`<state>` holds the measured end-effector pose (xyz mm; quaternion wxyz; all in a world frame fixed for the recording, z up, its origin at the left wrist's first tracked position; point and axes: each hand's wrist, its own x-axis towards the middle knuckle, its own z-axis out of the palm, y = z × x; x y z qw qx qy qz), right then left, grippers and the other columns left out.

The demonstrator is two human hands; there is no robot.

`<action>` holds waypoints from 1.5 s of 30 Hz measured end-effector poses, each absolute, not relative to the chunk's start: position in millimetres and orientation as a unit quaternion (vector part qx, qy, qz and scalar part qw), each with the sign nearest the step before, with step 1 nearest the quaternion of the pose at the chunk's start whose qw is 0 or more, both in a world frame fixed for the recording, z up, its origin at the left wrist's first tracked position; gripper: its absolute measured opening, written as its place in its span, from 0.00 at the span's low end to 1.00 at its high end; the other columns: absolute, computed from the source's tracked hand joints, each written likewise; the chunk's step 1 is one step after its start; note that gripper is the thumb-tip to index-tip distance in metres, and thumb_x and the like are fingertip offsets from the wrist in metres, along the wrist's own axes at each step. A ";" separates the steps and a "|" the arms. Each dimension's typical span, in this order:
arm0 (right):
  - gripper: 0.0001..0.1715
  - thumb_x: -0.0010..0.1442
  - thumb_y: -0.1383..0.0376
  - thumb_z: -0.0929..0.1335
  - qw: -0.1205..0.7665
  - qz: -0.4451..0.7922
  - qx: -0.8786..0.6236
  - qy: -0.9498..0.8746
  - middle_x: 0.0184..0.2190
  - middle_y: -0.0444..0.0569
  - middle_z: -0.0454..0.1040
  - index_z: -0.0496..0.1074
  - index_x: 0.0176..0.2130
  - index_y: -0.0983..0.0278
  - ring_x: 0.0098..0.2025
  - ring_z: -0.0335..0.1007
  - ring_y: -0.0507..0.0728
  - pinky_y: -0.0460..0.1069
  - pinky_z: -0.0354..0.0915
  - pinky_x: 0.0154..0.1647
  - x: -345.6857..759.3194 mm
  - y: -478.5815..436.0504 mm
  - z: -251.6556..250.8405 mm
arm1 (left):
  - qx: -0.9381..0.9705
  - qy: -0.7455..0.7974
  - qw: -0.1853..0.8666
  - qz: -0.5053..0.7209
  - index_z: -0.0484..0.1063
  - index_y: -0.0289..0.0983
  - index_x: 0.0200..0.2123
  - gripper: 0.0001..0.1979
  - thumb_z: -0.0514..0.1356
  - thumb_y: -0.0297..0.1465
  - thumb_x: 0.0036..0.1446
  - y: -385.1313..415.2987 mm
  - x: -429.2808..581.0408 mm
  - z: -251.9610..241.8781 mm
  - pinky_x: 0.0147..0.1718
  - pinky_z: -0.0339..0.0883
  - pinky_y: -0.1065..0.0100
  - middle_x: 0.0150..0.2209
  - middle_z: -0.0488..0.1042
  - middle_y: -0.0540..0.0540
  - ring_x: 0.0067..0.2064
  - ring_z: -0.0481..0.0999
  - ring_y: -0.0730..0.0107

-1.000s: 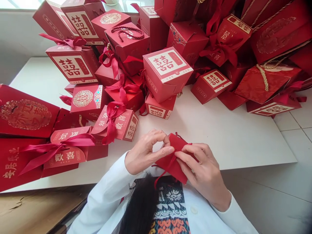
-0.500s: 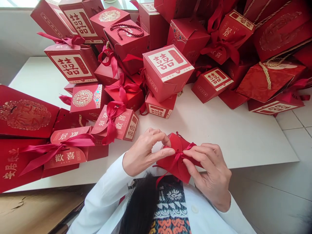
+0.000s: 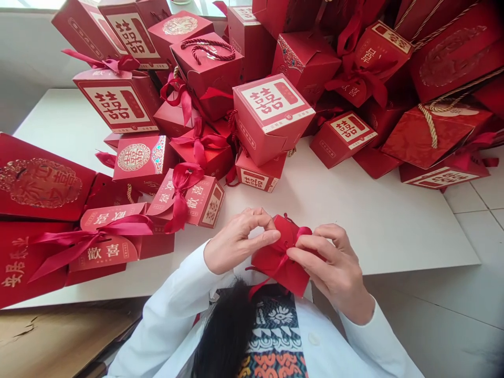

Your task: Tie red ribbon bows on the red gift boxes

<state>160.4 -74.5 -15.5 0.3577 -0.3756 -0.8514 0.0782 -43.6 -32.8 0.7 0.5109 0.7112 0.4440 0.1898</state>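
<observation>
A small red cloth pouch (image 3: 275, 262) with a thin red drawstring is held over the near edge of the white table (image 3: 354, 210), just in front of my chest. My left hand (image 3: 236, 241) pinches the pouch's gathered neck from the left with thumb and forefinger. From the right, my right hand (image 3: 334, 268) grips the same neck and the drawstring, fingers curled. A loose end of the string hangs down below the pouch.
Many red gift boxes and bags with ribbons and rope handles are heaped across the back and left of the table, the nearest a ribboned box (image 3: 192, 202) left of my hands. White tiled floor (image 3: 472, 294) lies to the right. Brown cardboard (image 3: 59, 336) sits below left.
The pouch's mouth has gone from flat to bunched and gathered. My right hand's fingers have shifted up and inward to the neck, closer to the left hand.
</observation>
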 end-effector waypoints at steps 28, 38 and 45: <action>0.08 0.58 0.64 0.70 0.221 0.211 -0.436 -0.847 0.40 0.51 0.71 0.71 0.40 0.61 0.44 0.63 0.60 0.55 0.65 0.44 159.4 -55.3 13.4 | 0.655 0.469 0.534 0.255 0.67 0.35 0.35 0.11 0.54 0.38 0.60 -37.7 -44.2 0.0 0.38 0.60 0.68 0.34 0.68 0.48 0.35 0.65 0.71; 0.18 0.58 0.52 0.69 0.262 0.292 -0.497 -0.774 0.39 0.48 0.73 0.70 0.45 0.58 0.40 0.68 0.57 0.50 0.66 0.39 187.9 -69.4 2.9 | 0.831 0.449 0.231 0.232 0.69 0.36 0.37 0.15 0.65 0.39 0.52 -87.5 -46.4 9.1 0.35 0.63 0.64 0.34 0.72 0.46 0.36 0.65 0.64; 0.02 0.59 0.64 0.69 0.257 0.251 -0.497 -0.790 0.34 0.48 0.72 0.72 0.35 0.60 0.39 0.67 0.58 0.51 0.65 0.38 181.6 -74.5 4.5 | 0.842 0.450 0.161 0.249 0.70 0.36 0.32 0.05 0.57 0.28 0.61 -89.8 -40.6 -3.6 0.38 0.65 0.65 0.33 0.73 0.46 0.38 0.65 0.65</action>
